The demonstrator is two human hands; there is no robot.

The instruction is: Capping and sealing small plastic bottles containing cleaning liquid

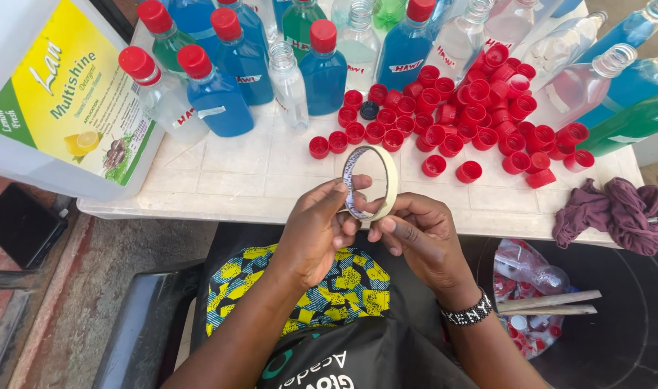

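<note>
Both hands at the table edge (199, 205), fingers closed on a roll of masking tape (372, 181) – left hand (316, 232) pinching its near rim, right hand (418, 236) gripping beneath – red bottle caps (473, 108) scattered just beyond

Bright, even daylight fills the head view, and the white tiled plastic table top (235, 173) comes out pale and close to washed out, with only soft, short shadows under the loose red plastic screw caps (480, 115). Small glints sit on the clear and blue-filled plastic bottles (322, 68), while the dark ground at the lower right stays dim. The wide lens bends the table edge and leans the bottles outward at the corners; the centre is sharp, with slight softness toward the far edges.
</note>
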